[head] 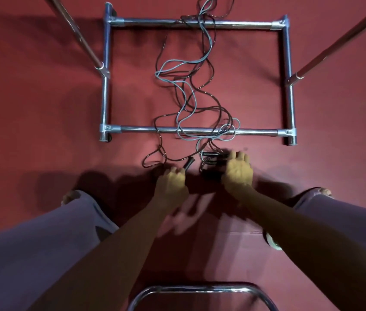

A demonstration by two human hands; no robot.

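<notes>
A tangle of black and grey-blue cables (191, 102) runs down the red carpet and over the front bar of a metal frame (197, 131). My left hand (173, 180) grips a black plug end (188, 163) of one cable, fingers curled round it. My right hand (237, 170) lies over a black device (213, 161) with cables attached. How its fingers hold the device is hidden.
The rectangular metal tube frame rests on the red carpet (42, 97). Two slanted poles (81, 39) (339, 41) rise from its sides. My two legs in purple trousers (42, 243) flank the arms. A curved chrome chair bar (200, 290) is at the bottom edge.
</notes>
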